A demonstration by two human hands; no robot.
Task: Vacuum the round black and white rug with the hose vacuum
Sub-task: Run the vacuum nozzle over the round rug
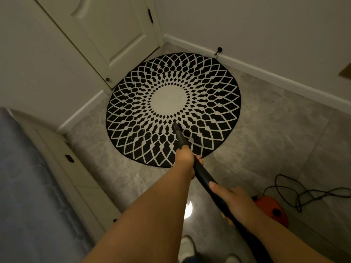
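Observation:
The round black and white rug (209, 88) lies on the tiled floor in a corner of the room. A black vacuum hose wand (204, 173) slants from lower right to the rug, and its narrow nozzle tip (175, 126) touches the pattern just below the white centre. My left hand (185, 158) grips the wand near its front end. Further back, my right hand (230, 201) holds the wand with its thumb laid along the tube. The orange vacuum body (271, 207) sits on the floor behind my right hand.
A black power cord (296, 194) loops on the tiles at the right. A white door (114, 35) stands behind the rug, with white baseboard (247, 63) along the right wall. A white cabinet with drawer handles (69, 158) runs along the left. My shoes (187, 243) show at the bottom.

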